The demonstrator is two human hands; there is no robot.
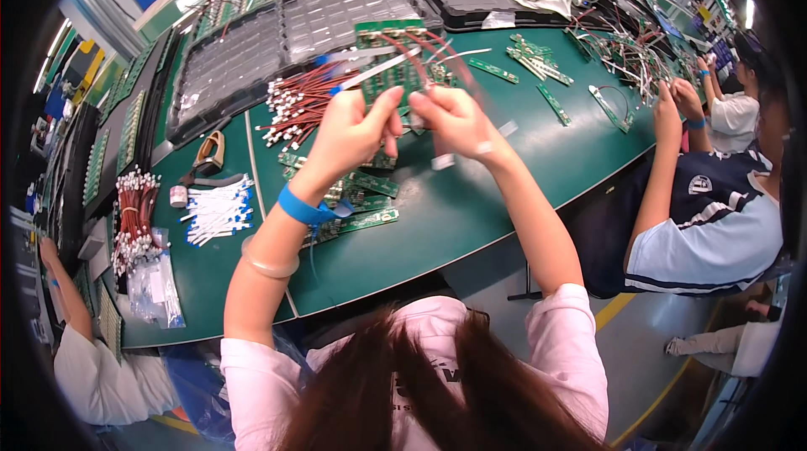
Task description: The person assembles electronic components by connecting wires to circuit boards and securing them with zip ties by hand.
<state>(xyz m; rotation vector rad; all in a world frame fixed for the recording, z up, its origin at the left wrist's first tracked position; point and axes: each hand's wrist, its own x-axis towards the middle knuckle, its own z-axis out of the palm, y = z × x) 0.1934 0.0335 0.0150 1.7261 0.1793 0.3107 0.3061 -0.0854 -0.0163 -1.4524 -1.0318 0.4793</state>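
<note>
My left hand [357, 131], wearing a blue wrist strap [300, 206], is closed in a pinch above the bench; what its fingers hold is too blurred to make out. Close beside it, my right hand [458, 121] is closed too, with red wires [454, 60] looping up from its fingers in a smear of motion. White flat cables [382, 73] with blue ends show just beyond my left hand. Under and behind both hands lie green circuit boards [370, 217]. A heap of red wire cables [303, 102] with white plugs sits left of my left hand.
Black trays [336, 10] line the far side of the green bench [462, 216]. At left are white flat cables [220, 211], bundled red cables [137, 207] and pliers [208, 157]. Loose boards [538, 60] and a wire tangle [630, 52] lie right, beside a co-worker [698, 207].
</note>
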